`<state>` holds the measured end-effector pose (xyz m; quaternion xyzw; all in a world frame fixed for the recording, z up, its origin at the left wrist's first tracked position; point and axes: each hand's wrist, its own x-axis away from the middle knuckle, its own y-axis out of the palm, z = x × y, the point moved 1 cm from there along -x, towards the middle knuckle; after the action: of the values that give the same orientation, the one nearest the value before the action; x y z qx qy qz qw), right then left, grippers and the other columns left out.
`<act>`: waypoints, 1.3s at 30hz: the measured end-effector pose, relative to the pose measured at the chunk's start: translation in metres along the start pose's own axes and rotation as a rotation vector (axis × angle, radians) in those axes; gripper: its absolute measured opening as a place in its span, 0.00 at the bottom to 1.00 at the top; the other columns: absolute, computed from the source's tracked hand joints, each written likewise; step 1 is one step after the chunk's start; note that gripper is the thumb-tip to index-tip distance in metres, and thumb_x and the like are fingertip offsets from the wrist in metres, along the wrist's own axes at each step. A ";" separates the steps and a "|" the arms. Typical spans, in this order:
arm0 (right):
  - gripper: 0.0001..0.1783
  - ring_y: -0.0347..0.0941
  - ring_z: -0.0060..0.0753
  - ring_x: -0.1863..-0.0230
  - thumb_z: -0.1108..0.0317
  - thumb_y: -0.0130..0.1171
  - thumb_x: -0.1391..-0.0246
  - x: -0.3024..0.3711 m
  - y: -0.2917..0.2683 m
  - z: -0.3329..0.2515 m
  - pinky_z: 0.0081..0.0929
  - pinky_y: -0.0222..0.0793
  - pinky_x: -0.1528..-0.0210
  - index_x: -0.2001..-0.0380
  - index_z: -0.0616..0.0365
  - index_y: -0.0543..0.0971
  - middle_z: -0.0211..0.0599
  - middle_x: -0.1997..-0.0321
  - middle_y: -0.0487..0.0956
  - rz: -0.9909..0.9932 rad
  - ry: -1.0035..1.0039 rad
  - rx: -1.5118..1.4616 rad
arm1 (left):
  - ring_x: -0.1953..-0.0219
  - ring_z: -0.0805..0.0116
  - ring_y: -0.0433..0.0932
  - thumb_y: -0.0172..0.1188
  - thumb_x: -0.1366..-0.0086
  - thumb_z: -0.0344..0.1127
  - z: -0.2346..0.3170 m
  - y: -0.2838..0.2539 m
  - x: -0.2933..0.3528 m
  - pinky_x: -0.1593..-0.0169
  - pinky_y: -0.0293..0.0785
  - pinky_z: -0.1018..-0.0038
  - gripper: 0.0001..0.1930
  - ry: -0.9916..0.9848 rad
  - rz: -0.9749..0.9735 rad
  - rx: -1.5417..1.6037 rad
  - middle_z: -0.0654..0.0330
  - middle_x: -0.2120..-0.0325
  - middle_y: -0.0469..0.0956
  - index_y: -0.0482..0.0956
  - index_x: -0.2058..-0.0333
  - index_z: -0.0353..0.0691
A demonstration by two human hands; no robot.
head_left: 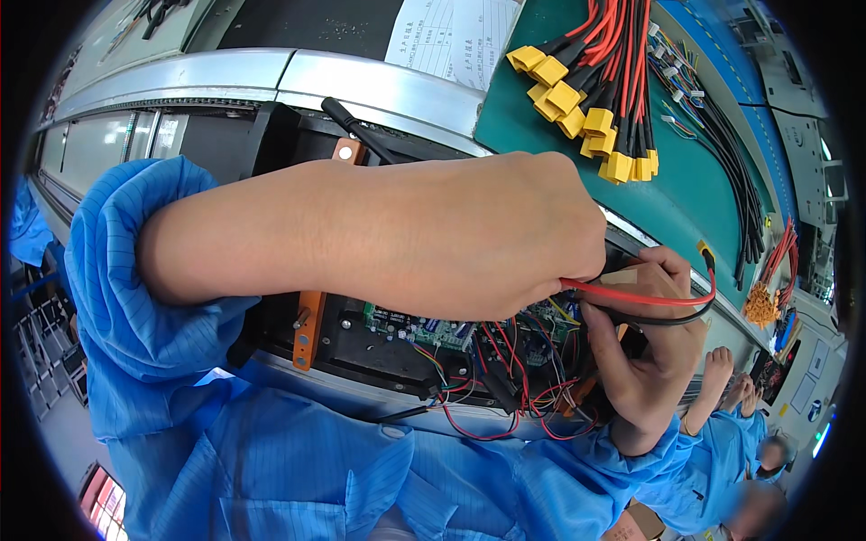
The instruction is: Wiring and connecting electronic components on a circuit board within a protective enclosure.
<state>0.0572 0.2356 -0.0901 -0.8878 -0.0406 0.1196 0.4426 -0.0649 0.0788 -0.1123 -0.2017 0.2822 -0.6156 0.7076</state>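
Red wire (631, 296) between both hands' grip

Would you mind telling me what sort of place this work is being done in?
Most likely an electronics assembly line: bundles of red and black leads with yellow connectors lie on a green bench mat, an opened unit shows a green circuit board, and people wear blue work smocks.

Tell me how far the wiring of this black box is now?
Done: a green circuit board sits inside the black open box, thin wires attached. In hand: both the left hand and right hand hold a thick red and black cable pair at the box. Left: the cable's yellow plug hangs unconnected.
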 end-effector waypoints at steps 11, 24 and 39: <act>0.09 0.67 0.33 0.74 0.80 0.60 0.64 0.001 -0.001 -0.003 0.35 0.62 0.52 0.74 0.61 0.78 0.33 0.75 0.77 0.078 -0.008 -0.051 | 0.84 0.59 0.67 0.53 0.46 0.37 0.016 -0.031 -0.023 0.77 0.67 0.71 0.14 -0.033 0.143 0.001 0.53 0.83 0.74 0.75 0.84 0.33; 0.13 0.69 0.37 0.69 0.78 0.60 0.61 0.008 -0.013 -0.002 0.28 0.63 0.63 0.67 0.62 0.78 0.40 0.70 0.76 -0.009 0.039 -0.083 | 0.83 0.71 0.64 0.57 0.47 0.32 0.047 -0.023 -0.081 0.75 0.64 0.75 0.09 -0.413 0.067 0.025 0.60 0.86 0.71 0.79 0.80 0.32; 0.11 0.65 0.32 0.69 0.79 0.57 0.60 0.064 -0.042 0.022 0.24 0.61 0.62 0.68 0.63 0.78 0.37 0.67 0.76 0.318 0.279 -0.047 | 0.83 0.68 0.67 0.60 0.52 0.28 0.026 -0.044 -0.062 0.74 0.65 0.73 0.05 -0.440 -0.205 -0.268 0.60 0.85 0.73 0.80 0.78 0.32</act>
<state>0.1155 0.2900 -0.0808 -0.9010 0.1589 0.0626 0.3988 -0.0864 0.1313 -0.0548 -0.4499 0.1784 -0.5826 0.6529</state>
